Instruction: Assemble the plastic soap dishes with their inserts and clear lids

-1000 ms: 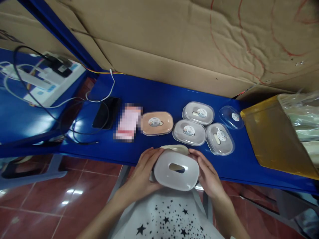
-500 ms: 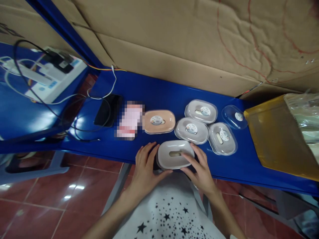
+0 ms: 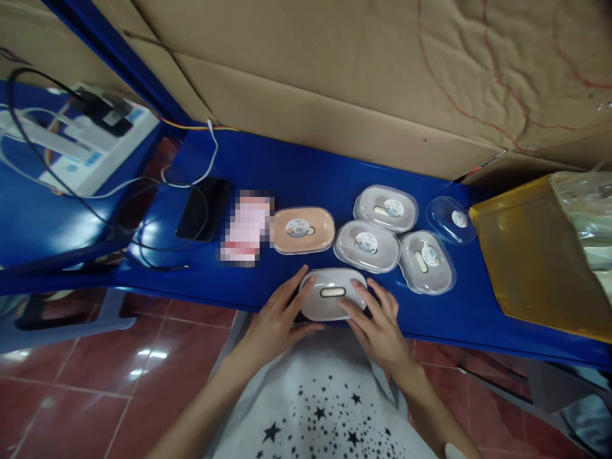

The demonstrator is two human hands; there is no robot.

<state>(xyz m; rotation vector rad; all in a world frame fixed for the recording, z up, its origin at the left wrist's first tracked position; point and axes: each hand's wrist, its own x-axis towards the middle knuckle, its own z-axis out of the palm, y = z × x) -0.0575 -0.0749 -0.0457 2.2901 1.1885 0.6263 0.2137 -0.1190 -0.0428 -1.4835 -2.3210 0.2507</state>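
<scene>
A grey oval plastic box, which looks like a soap box, lies at the table's front edge with a cream oval piece in the middle of its top. My left hand grips its left end, with fingertips on the top and the thumb along the near side. Around the right end is my right hand, its fingertips resting on the top and its thumb at the near side. Just behind lie grey boxes under clear lids, one with a round label. A peach box sits to their left.
A loose clear lid lies right, beside a yellow-taped carton holding plastic-wrapped items. Left are a blurred pink-white item, a black phone, cables and a power strip. A cardboard wall rises behind the blue table.
The oval in the box's top was darker and partly under my right fingers; now it shows whole and cream. My left fingers have shifted onto the top. The camera view has moved slightly.
</scene>
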